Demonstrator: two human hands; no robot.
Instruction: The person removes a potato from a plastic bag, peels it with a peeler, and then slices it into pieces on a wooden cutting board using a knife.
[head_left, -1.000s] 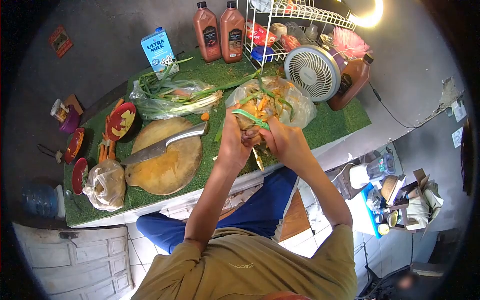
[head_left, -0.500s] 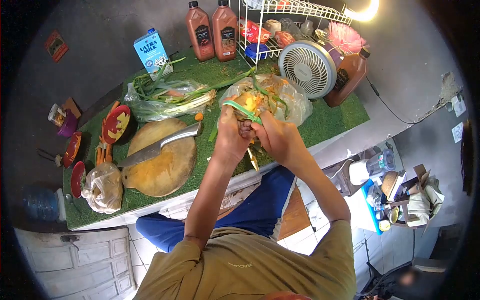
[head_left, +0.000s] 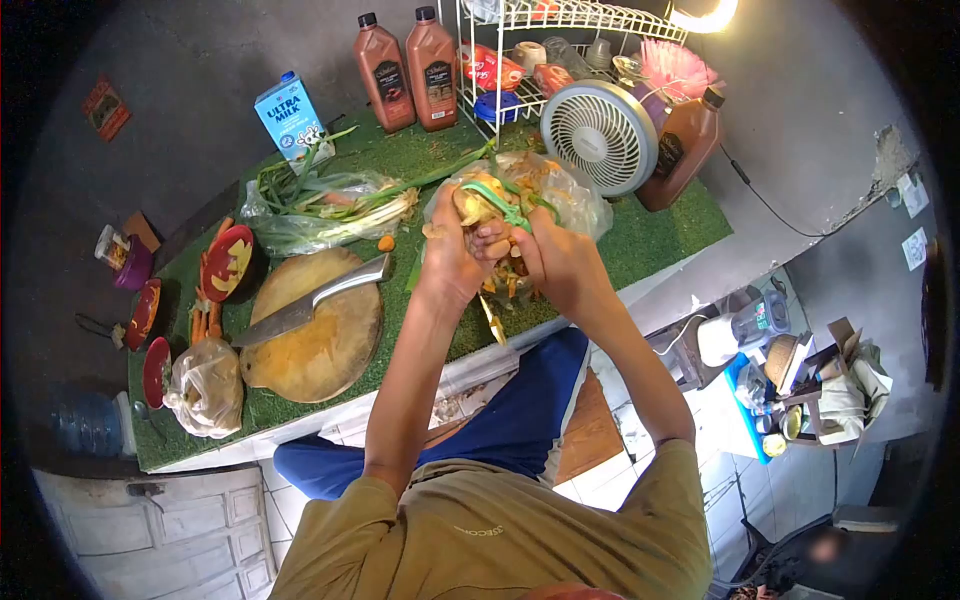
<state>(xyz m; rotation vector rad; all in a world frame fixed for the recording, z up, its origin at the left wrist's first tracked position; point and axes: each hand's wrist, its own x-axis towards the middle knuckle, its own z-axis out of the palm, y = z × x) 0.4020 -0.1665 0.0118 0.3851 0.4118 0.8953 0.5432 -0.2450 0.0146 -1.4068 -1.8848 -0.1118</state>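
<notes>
My left hand is closed around a partly peeled potato, yellowish where the skin is off. In my right hand is a green peeler, which lies against the potato; its blade is hard to make out. Both hands are close together over a clear plastic bag with orange and pale peelings. Below the fingers, more peelings hang near the counter's front edge. Spring onions lie in plastic to the left, with a small orange carrot piece near them.
A knife rests across the round wooden chopping board. Left of it are red bowls, carrots and a tied plastic bag. Behind stand a milk carton, brown bottles, a fan and a wire rack.
The green peeler has moved up and to the right across the potato, now sitting at a different angle. The potato appears turned slightly in my left hand. The whole view has shifted a little.
</notes>
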